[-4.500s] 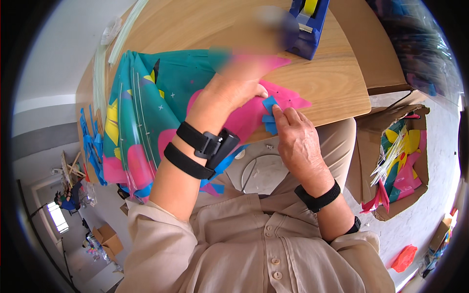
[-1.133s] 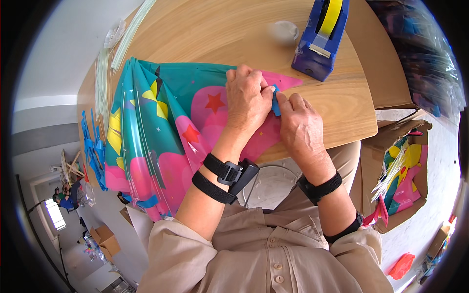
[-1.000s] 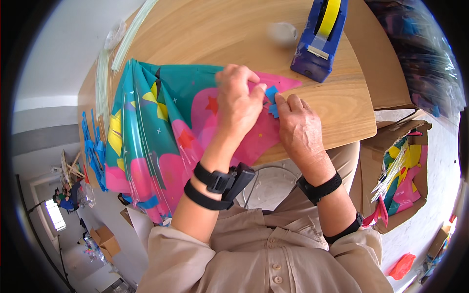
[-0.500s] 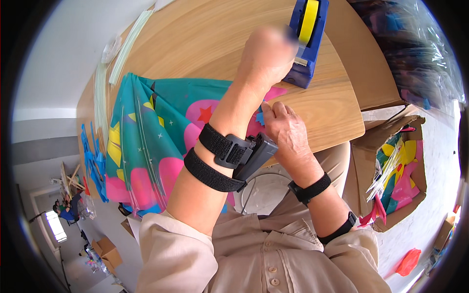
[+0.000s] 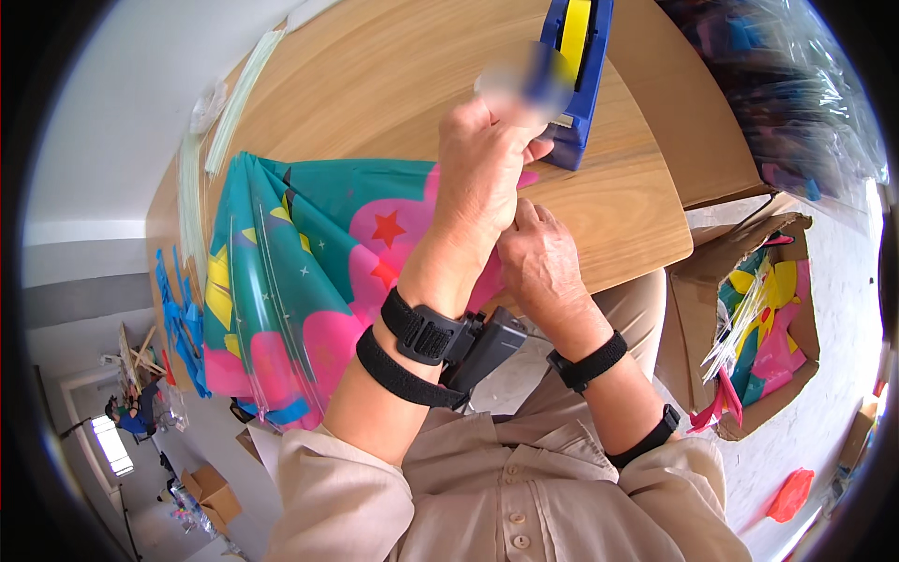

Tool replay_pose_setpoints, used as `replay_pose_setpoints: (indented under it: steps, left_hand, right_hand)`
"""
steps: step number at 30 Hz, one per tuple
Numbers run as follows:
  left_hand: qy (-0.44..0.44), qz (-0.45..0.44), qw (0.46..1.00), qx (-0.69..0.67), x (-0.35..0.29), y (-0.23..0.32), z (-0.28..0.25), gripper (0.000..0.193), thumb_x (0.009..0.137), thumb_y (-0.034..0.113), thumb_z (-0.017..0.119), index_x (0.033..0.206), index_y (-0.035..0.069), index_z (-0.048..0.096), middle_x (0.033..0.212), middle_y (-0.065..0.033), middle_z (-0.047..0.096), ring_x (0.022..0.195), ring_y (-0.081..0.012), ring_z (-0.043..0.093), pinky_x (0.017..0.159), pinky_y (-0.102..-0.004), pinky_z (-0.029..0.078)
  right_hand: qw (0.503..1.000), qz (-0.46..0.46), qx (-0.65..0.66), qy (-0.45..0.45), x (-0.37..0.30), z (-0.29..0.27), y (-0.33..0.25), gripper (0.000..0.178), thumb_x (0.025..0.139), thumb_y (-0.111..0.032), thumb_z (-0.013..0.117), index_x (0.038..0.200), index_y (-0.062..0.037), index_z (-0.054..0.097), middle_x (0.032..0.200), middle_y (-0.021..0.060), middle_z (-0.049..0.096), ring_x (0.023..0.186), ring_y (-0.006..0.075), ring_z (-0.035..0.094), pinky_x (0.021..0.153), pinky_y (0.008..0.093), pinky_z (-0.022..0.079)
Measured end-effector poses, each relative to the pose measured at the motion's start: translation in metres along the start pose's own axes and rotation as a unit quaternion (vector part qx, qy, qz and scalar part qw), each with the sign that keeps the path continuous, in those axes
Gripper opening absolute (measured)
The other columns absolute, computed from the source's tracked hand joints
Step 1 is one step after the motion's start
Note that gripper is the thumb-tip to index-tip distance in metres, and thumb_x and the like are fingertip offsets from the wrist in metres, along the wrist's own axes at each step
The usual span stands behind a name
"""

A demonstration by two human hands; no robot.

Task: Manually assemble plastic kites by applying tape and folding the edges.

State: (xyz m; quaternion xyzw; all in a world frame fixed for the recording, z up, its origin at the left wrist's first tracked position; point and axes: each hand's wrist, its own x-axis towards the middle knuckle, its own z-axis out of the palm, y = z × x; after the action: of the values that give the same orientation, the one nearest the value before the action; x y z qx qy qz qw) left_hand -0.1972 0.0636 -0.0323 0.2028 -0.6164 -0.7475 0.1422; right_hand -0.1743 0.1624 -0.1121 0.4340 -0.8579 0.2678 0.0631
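Observation:
A thin green and pink printed sheet [image 5: 323,197], like a folded kite with slender clear rods along it, hangs over the table's near edge. My right hand [image 5: 543,253] has its fingers curled at the right edge of this sheet and pinches it there. Just above, my left hand [image 5: 479,155] is closed, thumb bent toward the fingers. A blur hides its fingertips, so what they hold cannot be made out. Beside them stands a blue tape dispenser [image 5: 574,131] with a yellow-cored roll [image 5: 575,37].
The wooden table [image 5: 393,75] carries bundled pale rods [image 5: 242,98] at far left and blue strips [image 5: 183,309] at its left edge. To the right are an open carton [image 5: 688,351] with colourful sheets and white sticks, and a pile of clear plastic bags [image 5: 796,103].
My left hand has drawn back from the dispenser, toward me and slightly left. My right hand has shifted slightly left, and the blue scrap at its fingertips no longer shows.

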Motion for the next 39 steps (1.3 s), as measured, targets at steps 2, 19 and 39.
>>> replay_pose_setpoints:
  steps: [2,19,39]
  left_hand:
    - [0.029,-0.030,0.998,-0.051,-0.004,-0.005,0.000,0.011,0.084,0.008,0.057,0.076,0.002,0.058,0.075,-0.0033,0.055,0.072,-0.0142,0.055,0.065,-0.0328,0.052]
    - [-0.061,-0.255,0.960,-0.096,0.016,-0.015,-0.035,0.006,0.087,0.003,0.057,0.085,0.000,0.051,0.072,-0.0078,0.052,0.057,-0.0138,0.048,0.049,-0.0267,0.040]
    - [-0.362,0.027,0.705,0.609,0.040,0.004,-0.069,0.013,0.072,0.009,0.061,0.070,0.000,0.052,0.063,-0.0139,0.052,0.062,-0.0294,0.050,0.055,-0.0391,0.039]
  right_hand:
    - [0.999,0.023,0.029,-0.026,-0.001,0.000,0.000,0.024,0.073,-0.008,0.058,0.095,0.0016,0.057,0.089,0.0146,0.055,0.082,0.0303,0.058,0.070,0.0395,0.049]
    - [1.000,0.003,-0.019,0.000,0.001,0.001,-0.001,0.020,0.073,-0.006,0.055,0.091,0.0023,0.057,0.083,0.0126,0.055,0.077,0.0269,0.058,0.065,0.0367,0.050]
    - [0.999,0.008,-0.019,-0.026,0.000,-0.003,-0.003,0.029,0.076,-0.006,0.057,0.103,0.0029,0.055,0.085,0.0114,0.055,0.079,0.0264,0.058,0.068,0.0361,0.049]
